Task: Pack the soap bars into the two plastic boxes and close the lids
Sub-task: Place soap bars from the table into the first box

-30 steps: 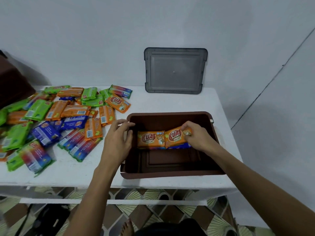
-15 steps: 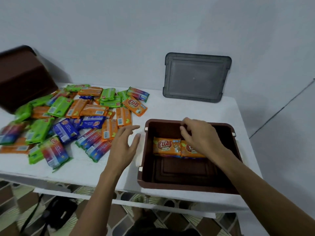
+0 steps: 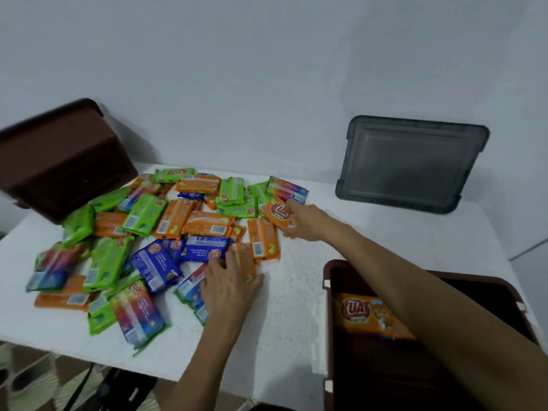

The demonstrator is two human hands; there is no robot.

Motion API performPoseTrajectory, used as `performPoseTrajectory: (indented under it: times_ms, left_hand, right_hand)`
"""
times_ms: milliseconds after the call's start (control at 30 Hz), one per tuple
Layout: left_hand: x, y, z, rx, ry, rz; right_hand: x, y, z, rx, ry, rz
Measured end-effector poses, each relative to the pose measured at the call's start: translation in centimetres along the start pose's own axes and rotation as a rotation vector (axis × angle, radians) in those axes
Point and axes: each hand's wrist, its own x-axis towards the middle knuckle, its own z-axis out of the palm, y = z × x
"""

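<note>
Soap bars in orange, green, blue and multicoloured wrappers lie in a loose pile (image 3: 166, 223) on the left half of the white table (image 3: 296, 315). My right hand (image 3: 308, 222) reaches across and grips an orange soap bar (image 3: 277, 215) at the pile's right edge. My left hand (image 3: 231, 287) lies over another orange bar (image 3: 244, 256) at the pile's front, fingers and thumb on either side of it. An open brown box (image 3: 327, 295) at the lower right holds orange bars (image 3: 364, 314), partly hidden by my right forearm. A second brown box (image 3: 62, 164) sits tilted at the back left.
A grey translucent lid (image 3: 410, 164) leans against the wall at the back right. The table's front edge runs just below my left forearm, with patterned floor and dark objects underneath. Bare table surface lies between the pile and the open box.
Both hands left the open box and moved left to the pile. My right hand has taken hold of an orange bar; my left hand has settled on another. The view swung left.
</note>
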Motion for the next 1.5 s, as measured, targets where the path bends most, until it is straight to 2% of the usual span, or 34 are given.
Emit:
performPoseTrajectory:
  times_ms: [200, 300, 433, 567, 633, 767, 867, 967, 1100, 1333, 1400, 1500]
  left_hand:
    - [0.9, 0.2, -0.3, -0.015, -0.075, 0.018]
    - [1.5, -0.2, -1.6, -0.105, -0.138, 0.010]
    - [1.9, -0.7, -4.9, -0.391, -0.277, -0.080]
    - [0.9, -0.2, -7.4, -0.832, -0.379, -0.097]
    - [-0.3, 0.5, -8.1, -1.006, -0.360, -0.029]
    - [-3.3, 2.8, -9.1, -1.122, -0.230, 0.180]
    - [-5.6, 4.6, -9.4, -1.274, -0.135, 0.247]
    - [-7.5, 5.9, -8.8, -1.329, -0.115, 0.298]
    - [-9.7, 7.4, -7.0, -1.310, -0.194, 0.316]
    - [-10.9, 8.3, -3.7, -1.288, -0.225, 0.260]
    - [-10.8, 8.3, -3.7, -1.282, -0.230, 0.265]
    - [-10.5, 8.2, -3.7, -1.244, -0.254, 0.291]
  right_hand:
    - [3.5, 0.3, 1.0, -0.101, -0.045, 0.071]
    - [3.2, 0.9, 0.4, 0.090, 0.010, 0.033]
    - [0.6, 1.3, -2.0, 0.377, 0.134, -0.009]
    - [-3.3, 2.2, -3.7, 0.377, 0.269, 0.016]
    - [-6.0, 3.1, -4.1, 0.403, 0.326, -0.003]
    - [-13.5, 4.0, -5.2, 0.568, 0.467, -0.107]
    - [-19.7, 4.5, -5.9, 0.667, 0.533, -0.107]
    - [-24.7, 5.3, -5.6, 0.758, 0.522, -0.104]
    - [-28.3, 6.4, -2.9, 0.837, 0.381, -0.012]
    - [-26.3, 7.5, 2.9, 0.871, 0.190, 0.185]
    - [-25.2, 7.7, 3.6, 0.787, 0.185, 0.189]
    - [-24.1, 8.1, 4.3, 0.425, 0.191, 0.217]
